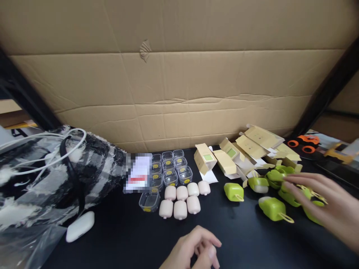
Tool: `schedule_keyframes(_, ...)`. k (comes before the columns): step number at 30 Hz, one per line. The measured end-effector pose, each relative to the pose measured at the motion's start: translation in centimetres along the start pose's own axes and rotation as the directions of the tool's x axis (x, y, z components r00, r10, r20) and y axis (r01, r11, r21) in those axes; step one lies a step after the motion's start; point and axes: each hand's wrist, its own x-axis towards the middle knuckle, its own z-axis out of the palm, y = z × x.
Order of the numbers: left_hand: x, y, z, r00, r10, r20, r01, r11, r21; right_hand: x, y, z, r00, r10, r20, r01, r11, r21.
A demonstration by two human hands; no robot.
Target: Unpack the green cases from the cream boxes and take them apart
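My left hand (195,248) is low in the middle of the head view, loosely curled with its fingers apart and nothing in it. At the right, my right hand (328,201) stretches flat over a cluster of lime-green rounded cases, its fingertips at one green case (276,177); whether they touch it I cannot tell. Nearer lie a green case with a yellow loop (272,208) and another green case (234,192). Several pale pink rounded pieces (180,209) stand in two rows beyond my left hand. Behind and left of them are clear plastic cups (149,201) with yellow smiley stickers.
Opened small cardboard boxes (206,157) lie piled at the back right against a cardboard wall (182,74). At left are a fringed black-and-grey cloth (103,160), a white cable (81,140) and a white computer mouse (80,226). An orange toy (304,143) sits far right.
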Motion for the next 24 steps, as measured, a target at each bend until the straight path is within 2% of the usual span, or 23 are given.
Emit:
schedule_keyframes(1, 0.0, 0.0, 0.0, 1.0, -0.011, 0.002, 0.011, 1.0, -0.004, 1.2, -2.1, 0.4, 0.994, -0.094, 0.057, 0.093, 0.995, 0.027)
schedule_keyframes(3, 0.1, 0.1, 0.0, 1.0, -0.024, 0.012, 0.024, 1.0, -0.008, 3.2, -5.6, 1.7, 0.946, -0.252, 0.201, 0.254, 0.967, 0.017)
schedule_keyframes(5, 0.2, 0.2, -0.1, 0.999, -0.04, 0.022, 0.04, 0.999, -0.01, 4.3, -7.7, 3.3, 0.892, -0.329, 0.311, 0.36, 0.932, -0.048)
schedule_keyframes(9, 0.2, 0.6, -0.1, 0.997, -0.075, 0.016, 0.076, 0.996, -0.043, 5.6, -8.6, 5.1, 0.838, -0.359, 0.41, 0.438, 0.892, -0.114)
schedule_keyframes(12, 0.4, 0.8, 0.1, 0.984, -0.174, -0.03, 0.163, 0.962, -0.22, 6.2, -9.1, 4.5, 0.817, -0.397, 0.418, 0.454, 0.89, -0.044)
schedule_keyframes(14, 0.7, 0.9, 0.2, 0.961, -0.273, -0.041, 0.235, 0.887, -0.396, 6.5, -10.0, 3.6, 0.823, -0.405, 0.398, 0.394, 0.912, 0.112)
schedule_keyframes(16, 1.1, 0.7, 0.4, 0.944, -0.329, 0.013, 0.284, 0.794, -0.537, 6.5, -11.3, 2.8, 0.837, -0.398, 0.376, 0.267, 0.897, 0.354)
schedule_keyframes(18, 1.4, 0.4, 0.5, 0.94, -0.324, 0.108, 0.316, 0.71, -0.629, 6.1, -12.5, 2.3, 0.824, -0.427, 0.371, 0.137, 0.788, 0.601)
schedule_keyframes(20, 1.6, -0.1, 0.7, 0.952, -0.263, 0.157, 0.293, 0.634, -0.716, 5.4, -13.5, 2.1, 0.773, -0.502, 0.388, 0.026, 0.636, 0.771)
schedule_keyframes(22, 1.5, -0.6, 0.8, 0.971, -0.198, 0.132, 0.225, 0.587, -0.778, 4.7, -14.1, 2.0, 0.718, -0.54, 0.44, -0.072, 0.571, 0.818)
schedule_keyframes(24, 1.2, -0.9, 0.7, 0.982, -0.162, 0.102, 0.179, 0.588, -0.789, 4.1, -14.5, 2.0, 0.694, -0.511, 0.507, -0.127, 0.606, 0.785)
